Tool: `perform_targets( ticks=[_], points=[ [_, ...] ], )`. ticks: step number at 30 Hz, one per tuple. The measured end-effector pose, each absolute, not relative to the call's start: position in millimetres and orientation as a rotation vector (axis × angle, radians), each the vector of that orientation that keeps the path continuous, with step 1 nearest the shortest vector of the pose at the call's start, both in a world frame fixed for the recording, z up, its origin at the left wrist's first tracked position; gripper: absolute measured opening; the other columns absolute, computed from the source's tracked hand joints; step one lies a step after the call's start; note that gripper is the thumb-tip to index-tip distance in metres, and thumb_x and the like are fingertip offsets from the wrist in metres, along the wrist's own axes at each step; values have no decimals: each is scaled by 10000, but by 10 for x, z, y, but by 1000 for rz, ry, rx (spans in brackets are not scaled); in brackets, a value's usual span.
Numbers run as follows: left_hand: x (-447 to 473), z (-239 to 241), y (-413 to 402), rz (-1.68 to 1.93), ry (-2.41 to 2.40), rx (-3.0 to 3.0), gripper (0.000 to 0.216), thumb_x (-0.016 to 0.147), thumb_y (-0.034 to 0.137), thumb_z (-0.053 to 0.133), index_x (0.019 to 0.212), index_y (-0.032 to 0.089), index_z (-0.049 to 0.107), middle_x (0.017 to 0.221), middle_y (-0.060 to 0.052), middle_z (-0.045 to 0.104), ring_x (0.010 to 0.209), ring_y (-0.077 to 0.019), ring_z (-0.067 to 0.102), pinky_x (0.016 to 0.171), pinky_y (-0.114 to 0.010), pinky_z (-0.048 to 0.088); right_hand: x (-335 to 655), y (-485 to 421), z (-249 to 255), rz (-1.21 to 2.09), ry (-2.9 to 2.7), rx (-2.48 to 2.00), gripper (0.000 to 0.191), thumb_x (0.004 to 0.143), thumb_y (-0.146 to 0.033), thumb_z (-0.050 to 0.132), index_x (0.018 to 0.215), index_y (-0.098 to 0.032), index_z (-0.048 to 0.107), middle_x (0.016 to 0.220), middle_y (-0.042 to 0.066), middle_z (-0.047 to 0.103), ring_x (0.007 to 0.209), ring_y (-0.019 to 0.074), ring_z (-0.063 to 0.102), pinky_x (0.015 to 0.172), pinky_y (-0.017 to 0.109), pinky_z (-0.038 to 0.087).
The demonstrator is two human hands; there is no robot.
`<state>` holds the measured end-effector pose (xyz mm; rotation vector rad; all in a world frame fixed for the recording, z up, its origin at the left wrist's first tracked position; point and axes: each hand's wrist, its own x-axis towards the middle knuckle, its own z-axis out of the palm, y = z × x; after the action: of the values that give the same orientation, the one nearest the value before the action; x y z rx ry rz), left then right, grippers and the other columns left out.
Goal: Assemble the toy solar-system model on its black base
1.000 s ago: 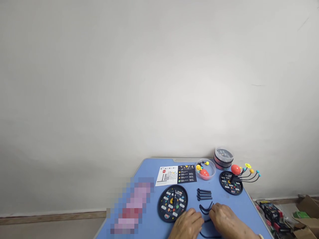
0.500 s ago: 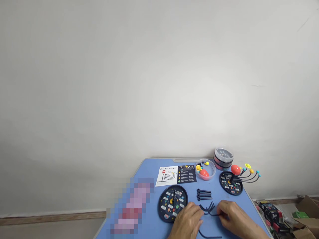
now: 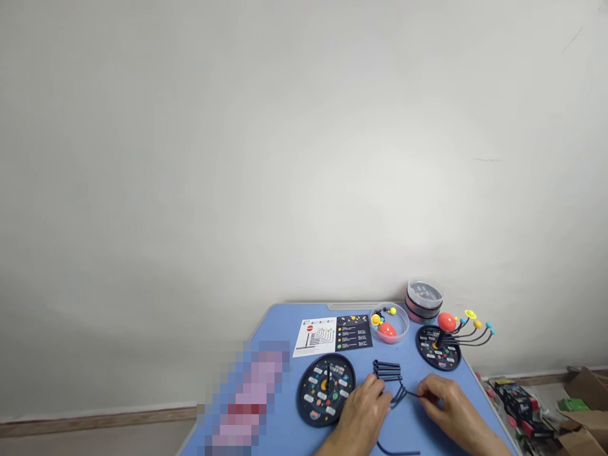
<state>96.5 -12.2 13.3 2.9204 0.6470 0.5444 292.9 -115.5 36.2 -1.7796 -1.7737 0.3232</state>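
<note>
Take the black disc point(image 3: 326, 388) with its coloured stickers as the anchor. Just to its right, both hands meet over a small bunch of bent rods point(image 3: 398, 394), thin and black, lifted a little off the blue table point(image 3: 285, 329). The left hand point(image 3: 363, 408) is curled nearly closed, its fingertips pinching the bunch where the rods come together. The right hand point(image 3: 444, 402), further right of the disc, is closed to a fine pinch on the far tip of one rod. Gripping at opposite ends fans the rods apart, which looks like a way to single one out (they would tangle if grabbed as a clump).

A tidy bundle of straight pins point(image 3: 387, 370) lies right of the disc, just beyond the hands. One loose curved rod point(image 3: 399, 451) lies nearer the person. Beyond the disc lies an open leaflet point(image 3: 332, 334). Beyond and to its right stands a clear bowl point(image 3: 398, 330) of coloured balls, kept from rolling. Further right are a lidded tub point(image 3: 424, 299) and a finished model point(image 3: 439, 347) with balls on spreading arms.

The table stands against a plain pale wall point(image 3: 285, 158). Cardboard boxes point(image 3: 584, 392) sit on the floor, far right of the disc.
</note>
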Motion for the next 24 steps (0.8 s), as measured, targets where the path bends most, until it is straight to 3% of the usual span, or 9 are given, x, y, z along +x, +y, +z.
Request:
perform_targets(
  ticks=[5, 12, 17, 24],
  points=[
    [967, -1, -108, 612, 603, 3035, 157, 866, 51, 610, 872, 207, 622, 917, -19, 689, 889, -214, 650, 713, -284, 549, 2965, -1104, 383, 176, -1876, -1829, 225, 869, -69, 452, 818, -207, 622, 802, 17, 659, 730, 158, 625, 672, 240, 444],
    [809, -195, -68, 781, 434, 3104, 446, 822, 41, 566, 1249, 168, 543, 1234, -98, 681, 1129, -273, 619, 867, -344, 547, 2949, -1019, 442, 118, -2012, -1872, 242, 901, -64, 442, 842, -198, 635, 832, 37, 667, 778, 174, 648, 690, 244, 447],
    [710, -199, -19, 764, 304, 3138, 449, 798, 106, 596, 1242, 158, 554, 1231, -84, 698, 1141, -281, 628, 871, -351, 559, 2962, -1038, 409, 115, -1995, -1891, 232, 914, -68, 448, 858, -195, 633, 844, 41, 665, 789, 177, 644, 700, 248, 446],
    [598, -54, -32, 833, 336, 3077, 537, 707, 12, 514, 1223, 148, 575, 1218, -86, 706, 1127, -263, 648, 851, -326, 587, 2961, -1138, 374, 108, -2065, -1914, 229, 923, -62, 453, 840, -186, 626, 838, 46, 659, 775, 183, 645, 692, 254, 460]
  ],
)
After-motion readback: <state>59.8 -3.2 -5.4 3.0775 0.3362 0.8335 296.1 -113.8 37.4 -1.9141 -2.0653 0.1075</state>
